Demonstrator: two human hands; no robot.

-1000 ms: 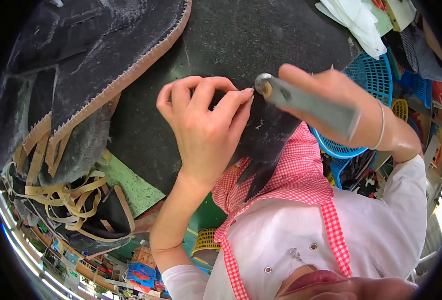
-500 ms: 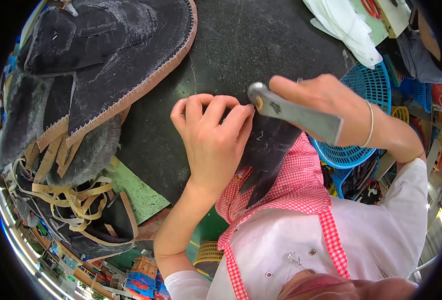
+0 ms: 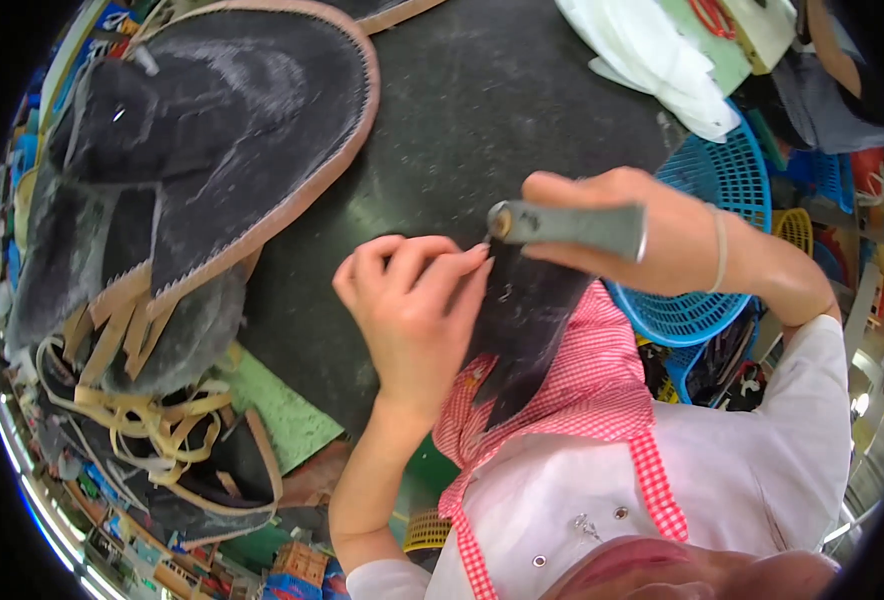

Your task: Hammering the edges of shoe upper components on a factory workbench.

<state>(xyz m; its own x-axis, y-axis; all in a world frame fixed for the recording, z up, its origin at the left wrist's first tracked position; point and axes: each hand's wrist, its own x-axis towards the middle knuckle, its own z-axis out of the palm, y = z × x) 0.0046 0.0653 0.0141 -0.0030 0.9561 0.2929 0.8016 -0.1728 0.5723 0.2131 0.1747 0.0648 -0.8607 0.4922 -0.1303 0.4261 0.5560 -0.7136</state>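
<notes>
My right hand (image 3: 652, 225) grips a hammer (image 3: 577, 230) with a broad grey metal head; its handle is mostly hidden. One end of the head is over the edge of a black material piece (image 3: 532, 310), close to my left fingertips; contact cannot be made out. My left hand (image 3: 407, 310) pinches that edge between thumb and forefinger, the other fingers curled on the table. The black piece hangs from the table edge over my red-checked apron (image 3: 597, 370), its lower end split into pointed tails.
Black pieces (image 3: 252, 110) with tan stitched edging are stacked at the left. Below them lie tan strips (image 3: 167, 435) and a green board (image 3: 287, 415). A blue basket (image 3: 757, 190) stands right of the dark table (image 3: 442, 120), near white sheets (image 3: 652, 65).
The hammer head has turned and moved slightly left, nearer my left fingertips. The whole view has shifted a little. My left hand keeps its pinch on the black piece.
</notes>
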